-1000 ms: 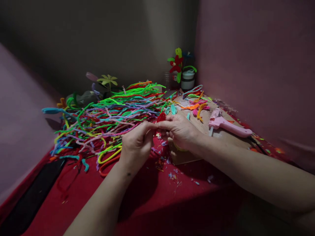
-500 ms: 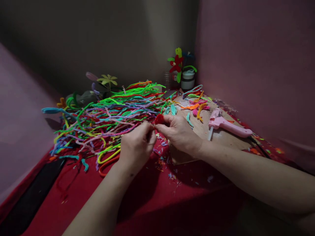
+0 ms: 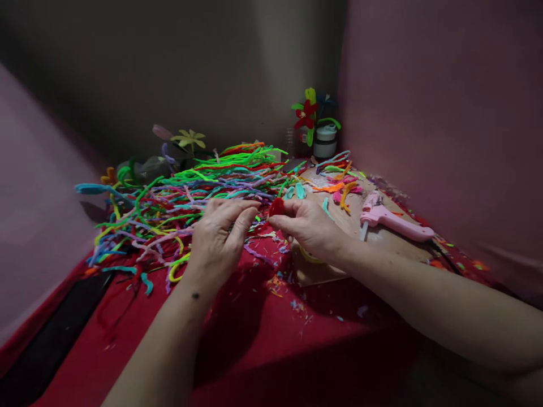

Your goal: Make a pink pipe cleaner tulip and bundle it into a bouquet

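Observation:
A small red fuzzy pipe-cleaner piece (image 3: 276, 207), shaped like a loop or petal, is pinched between the thumb and fingers of my right hand (image 3: 311, 229). My left hand (image 3: 218, 232) is just left of it, apart from the red piece. Its fingers are stretched out and the thumb tip is close to the index tip, with nothing visible between them. Below and behind the left hand spreads a big heap of coloured pipe cleaners (image 3: 237, 169) in green, purple, pink, red and blue.
A pink glue gun (image 3: 390, 220) lies on a brown board (image 3: 322, 274), near orange, pink and teal pipe-cleaner pieces (image 3: 348, 195). Fluff scraps litter the red cloth (image 3: 271, 339). Behind stand a lidded container (image 3: 325, 141), a red flower (image 3: 305, 115) and a pale yellow flower (image 3: 189, 138).
My left hand has come away from the red piece, moving left with its fingers straightened. My right hand still pinches the red piece in nearly the same place.

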A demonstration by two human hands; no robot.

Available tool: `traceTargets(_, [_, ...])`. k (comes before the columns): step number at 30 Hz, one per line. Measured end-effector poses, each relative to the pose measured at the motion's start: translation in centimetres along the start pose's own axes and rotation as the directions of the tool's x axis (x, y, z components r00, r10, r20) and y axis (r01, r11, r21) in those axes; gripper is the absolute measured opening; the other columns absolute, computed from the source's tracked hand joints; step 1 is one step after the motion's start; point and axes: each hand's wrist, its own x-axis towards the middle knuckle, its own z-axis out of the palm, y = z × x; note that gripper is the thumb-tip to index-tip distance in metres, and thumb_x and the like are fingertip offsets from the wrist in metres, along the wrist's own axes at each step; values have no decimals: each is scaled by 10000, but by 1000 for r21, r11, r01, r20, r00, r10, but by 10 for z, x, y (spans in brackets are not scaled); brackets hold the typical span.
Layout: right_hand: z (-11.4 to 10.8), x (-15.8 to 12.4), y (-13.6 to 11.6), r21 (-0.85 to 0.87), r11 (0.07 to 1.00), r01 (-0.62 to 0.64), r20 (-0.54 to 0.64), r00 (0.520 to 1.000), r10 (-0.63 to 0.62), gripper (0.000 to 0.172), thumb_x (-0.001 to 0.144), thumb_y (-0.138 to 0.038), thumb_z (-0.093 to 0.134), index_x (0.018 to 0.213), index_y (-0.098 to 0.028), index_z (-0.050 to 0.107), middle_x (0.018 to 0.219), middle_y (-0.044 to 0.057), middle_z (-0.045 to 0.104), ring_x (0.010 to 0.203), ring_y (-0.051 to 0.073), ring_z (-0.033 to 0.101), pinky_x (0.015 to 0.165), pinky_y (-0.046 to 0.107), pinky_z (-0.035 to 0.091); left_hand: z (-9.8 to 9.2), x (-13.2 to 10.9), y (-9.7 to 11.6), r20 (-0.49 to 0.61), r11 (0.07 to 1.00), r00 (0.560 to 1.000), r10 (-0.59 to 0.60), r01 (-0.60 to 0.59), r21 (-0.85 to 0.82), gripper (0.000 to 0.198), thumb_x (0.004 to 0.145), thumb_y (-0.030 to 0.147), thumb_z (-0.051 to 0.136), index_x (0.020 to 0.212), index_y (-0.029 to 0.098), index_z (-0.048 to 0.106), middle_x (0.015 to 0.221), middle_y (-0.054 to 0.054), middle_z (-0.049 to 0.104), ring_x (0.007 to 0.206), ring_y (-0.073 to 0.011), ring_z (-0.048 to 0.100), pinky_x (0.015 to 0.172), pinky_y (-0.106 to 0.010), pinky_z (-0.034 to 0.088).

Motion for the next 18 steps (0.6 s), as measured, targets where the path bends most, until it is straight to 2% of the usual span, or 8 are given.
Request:
traceTargets(2, [1, -1, 0, -8, 1000, 29, 15, 999, -29, 97, 719, -228, 556, 694, -148, 606, 564, -54, 482, 500, 66, 368, 503, 220, 308, 0, 1, -2, 153, 994, 988, -31, 47, -98, 276, 838, 328, 465, 943, 200, 686, 899, -39, 693, 870, -192, 584, 799, -293, 426])
traceTargets(4, [2, -1, 1, -39, 998, 40, 12, 999, -40, 103, 727, -228, 549, 688, -146, 599, 574, -48, 492, 511, 68, 375, 512, 219, 315, 4, 1, -4, 339, 987, 941, -25, 77, -140, 256, 831, 310, 462, 885, 196, 684, 789, -30, 689, 730, -169, 592, 682, -251, 429])
traceTargets(5, [2, -1, 2, -61, 997, 47, -3, 999, -48, 105, 728, -227, 549, 678, -145, 593, 578, -45, 496, 519, 69, 380, 516, 219, 317, 7, 0, -4, 386, 991, 922, -29, 78, -110, 239, 826, 294, 462, 825, 195, 680, 710, -20, 674, 648, -153, 576, 622, -235, 411])
traceTargets(7, [3, 0, 5, -98, 994, 54, -59, 996, -60, 103, 724, -226, 561, 661, -147, 582, 577, -43, 492, 529, 72, 382, 518, 219, 315, 14, -4, -4, 346, 998, 936, -59, 47, 43, 220, 812, 260, 467, 715, 193, 653, 585, -8, 623, 530, -134, 522, 538, -224, 353])
traceTargets(9, [3, 1, 9, -70, 997, 29, -131, 991, -38, 103, 717, -231, 575, 653, -152, 570, 565, -45, 487, 518, 74, 384, 506, 221, 312, 22, -10, -3, 178, 971, 983, -46, 3, 239, 204, 798, 236, 475, 672, 190, 628, 562, -21, 605, 516, -144, 511, 518, -235, 311])
traceTargets(11, [4, 2, 11, 46, 999, -17, -158, 987, 24, 126, 714, -240, 583, 625, -159, 544, 531, -51, 476, 477, 72, 385, 478, 224, 304, 28, -15, -1, 59, 940, 998, 8, -27, 340, 181, 792, 217, 474, 702, 189, 628, 596, -45, 618, 554, -165, 532, 527, -246, 303])
traceTargets(14, [3, 5, 11, 233, 970, -69, -98, 991, 94, 156, 698, -236, 601, 588, -162, 519, 498, -54, 472, 433, 70, 394, 448, 225, 300, 29, -17, 3, 18, 961, 1000, 0, -5, 277, 170, 801, 243, 483, 733, 194, 631, 567, -30, 602, 516, -153, 517, 522, -243, 303])
traceTargets(18, [-1, 5, 2, 284, 950, -131, -40, 988, 148, 138, 662, -255, 651, 648, -143, 572, 565, -39, 531, 446, 56, 409, 444, 213, 300, 21, -13, 5, 132, 990, 982, -134, 138, -20, 255, 817, 286, 480, 596, 194, 570, 479, 15, 541, 438, -112, 468, 502, -220, 320])
